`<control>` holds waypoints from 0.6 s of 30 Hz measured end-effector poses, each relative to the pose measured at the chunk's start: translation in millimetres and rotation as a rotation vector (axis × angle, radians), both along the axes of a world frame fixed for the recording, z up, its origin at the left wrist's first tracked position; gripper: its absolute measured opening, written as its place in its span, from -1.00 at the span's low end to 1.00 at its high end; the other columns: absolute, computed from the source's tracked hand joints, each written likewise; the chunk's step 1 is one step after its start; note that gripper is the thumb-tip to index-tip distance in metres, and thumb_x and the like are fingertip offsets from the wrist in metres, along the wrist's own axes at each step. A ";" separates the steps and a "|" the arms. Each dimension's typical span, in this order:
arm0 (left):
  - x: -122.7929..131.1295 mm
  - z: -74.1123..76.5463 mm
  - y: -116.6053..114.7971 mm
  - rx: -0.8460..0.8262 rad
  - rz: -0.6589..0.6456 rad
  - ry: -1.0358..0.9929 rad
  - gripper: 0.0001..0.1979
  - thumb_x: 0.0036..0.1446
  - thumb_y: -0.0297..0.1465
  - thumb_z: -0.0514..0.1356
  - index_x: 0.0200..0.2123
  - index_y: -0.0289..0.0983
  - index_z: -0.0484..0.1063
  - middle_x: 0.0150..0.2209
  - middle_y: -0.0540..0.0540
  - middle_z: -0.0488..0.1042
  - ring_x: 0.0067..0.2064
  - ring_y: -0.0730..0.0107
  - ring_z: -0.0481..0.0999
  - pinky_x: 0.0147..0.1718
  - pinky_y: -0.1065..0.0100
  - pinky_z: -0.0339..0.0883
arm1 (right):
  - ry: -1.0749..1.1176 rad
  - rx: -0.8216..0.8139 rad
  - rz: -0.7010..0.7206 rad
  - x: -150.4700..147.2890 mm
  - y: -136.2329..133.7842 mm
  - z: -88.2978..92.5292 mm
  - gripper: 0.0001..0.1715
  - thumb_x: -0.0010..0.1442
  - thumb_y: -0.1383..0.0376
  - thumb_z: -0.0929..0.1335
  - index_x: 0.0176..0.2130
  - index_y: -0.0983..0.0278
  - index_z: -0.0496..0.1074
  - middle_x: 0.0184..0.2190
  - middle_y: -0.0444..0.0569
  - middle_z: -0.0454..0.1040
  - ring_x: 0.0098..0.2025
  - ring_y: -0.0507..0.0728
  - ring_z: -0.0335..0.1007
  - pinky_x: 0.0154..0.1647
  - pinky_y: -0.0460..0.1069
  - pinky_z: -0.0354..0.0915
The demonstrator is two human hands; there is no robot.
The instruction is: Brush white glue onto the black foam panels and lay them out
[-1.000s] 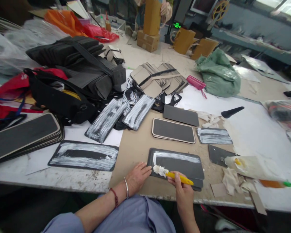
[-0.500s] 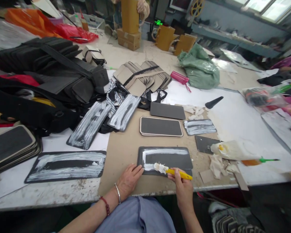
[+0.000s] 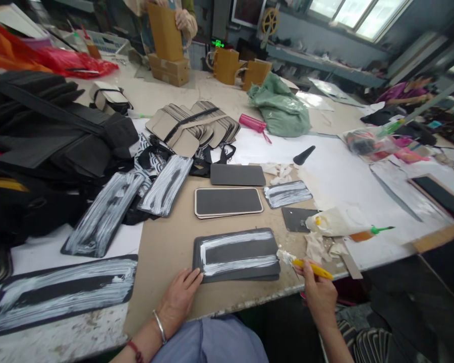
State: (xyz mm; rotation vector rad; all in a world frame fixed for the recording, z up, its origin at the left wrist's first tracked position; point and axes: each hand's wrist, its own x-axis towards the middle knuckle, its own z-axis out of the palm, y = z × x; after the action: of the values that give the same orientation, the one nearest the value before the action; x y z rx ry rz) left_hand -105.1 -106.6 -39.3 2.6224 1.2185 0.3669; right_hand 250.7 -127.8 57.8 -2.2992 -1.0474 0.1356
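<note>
A dark rectangular panel (image 3: 237,254) lies on brown paper at the table's near edge, with white glue streaks along its top, left and lower parts. My left hand (image 3: 179,297) lies flat beside its lower left corner, fingertips touching the panel, fingers stretched out. My right hand (image 3: 317,290) is closed round a yellow-handled brush (image 3: 306,265). The brush's glue-laden bristles sit at the panel's right edge.
Glue-coated panels (image 3: 102,214) lie to the left, beside black bags (image 3: 41,136). A cream-edged panel (image 3: 228,201) and a plain one (image 3: 237,175) lie behind. A glue bag (image 3: 335,222), paper scraps and a green sack (image 3: 280,106) are right. Another person's hands (image 3: 183,20) hold a brown box far back.
My right hand drew the brush rightward along the panel's lower part, leaving a white streak, and reached the right edge. The camera view swung to the right. My left hand stayed at the corner.
</note>
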 end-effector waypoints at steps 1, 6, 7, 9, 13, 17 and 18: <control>-0.1 -0.8 -0.3 0.005 0.001 -0.001 -0.47 -0.04 -0.65 -0.06 0.01 -0.21 0.29 -0.03 -0.07 0.40 -0.04 0.27 0.35 -0.06 0.17 0.33 | -0.032 0.037 0.040 -2.2 2.2 -1.3 -0.35 0.07 -0.15 0.16 -0.30 0.34 0.44 -0.45 0.08 0.51 -0.35 0.23 0.45 -0.36 0.03 0.32; -1.2 -2.3 -1.1 0.070 0.005 -0.021 -0.45 -0.05 -0.66 -0.05 0.01 -0.18 0.28 -0.03 -0.04 0.41 -0.05 0.30 0.36 -0.07 0.23 0.34 | -0.159 0.201 0.447 -31.7 2.9 -17.4 -0.62 0.20 0.10 0.18 -0.27 0.30 0.40 -0.35 0.07 0.48 -0.26 0.15 0.42 -0.22 0.05 0.34; -1.4 -2.7 -1.0 0.090 0.005 -0.023 -0.45 -0.06 -0.67 -0.05 0.01 -0.18 0.27 -0.04 -0.03 0.41 -0.05 0.31 0.36 -0.08 0.25 0.35 | -0.150 0.205 0.533 -38.4 1.6 -19.0 -0.69 0.21 0.16 0.18 -0.24 0.29 0.39 -0.32 0.05 0.48 -0.24 0.13 0.41 -0.20 0.04 0.35; -1.3 -3.7 -0.8 0.139 0.008 -0.021 -0.45 -0.07 -0.67 -0.06 0.00 -0.19 0.28 -0.05 -0.02 0.42 -0.07 0.32 0.38 -0.10 0.28 0.36 | -0.121 0.204 0.637 -45.9 0.8 -19.6 -0.76 0.22 0.26 0.19 -0.17 0.26 0.37 -0.27 0.02 0.47 -0.19 0.09 0.40 -0.16 0.01 0.35; -0.1 -4.6 -0.2 0.226 0.004 -0.016 -0.47 -0.08 -0.68 -0.07 -0.03 -0.22 0.30 -0.07 -0.01 0.45 -0.11 0.32 0.41 -0.15 0.30 0.39 | -0.192 0.257 0.620 -35.6 11.6 -21.6 -0.77 0.20 0.32 0.21 -0.15 0.28 0.36 -0.27 0.04 0.46 -0.18 0.10 0.40 -0.16 0.03 0.36; -0.1 -1.6 0.9 0.244 -0.002 -0.026 -0.47 -0.08 -0.68 -0.08 -0.03 -0.23 0.29 -0.07 -0.02 0.45 -0.12 0.36 0.42 -0.16 0.34 0.40 | -0.314 0.290 0.679 -48.4 18.4 -31.6 -0.75 0.18 0.36 0.22 -0.14 0.29 0.37 -0.30 0.06 0.48 -0.22 0.14 0.42 -0.22 0.06 0.39; -0.4 -0.4 1.3 0.246 -0.005 -0.027 -0.47 -0.08 -0.68 -0.08 -0.03 -0.22 0.29 -0.07 -0.02 0.45 -0.12 0.37 0.42 -0.16 0.36 0.40 | -0.300 0.284 0.733 -59.3 16.9 -32.1 -0.72 0.17 0.38 0.23 -0.10 0.28 0.36 -0.28 0.07 0.48 -0.20 0.14 0.41 -0.21 0.05 0.39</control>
State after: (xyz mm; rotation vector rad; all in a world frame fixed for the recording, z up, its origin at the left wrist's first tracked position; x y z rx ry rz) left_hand -105.5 -105.3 -39.8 2.8134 1.2277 0.5839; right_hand 191.4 -110.9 25.7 -1.6211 -1.8922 -0.0703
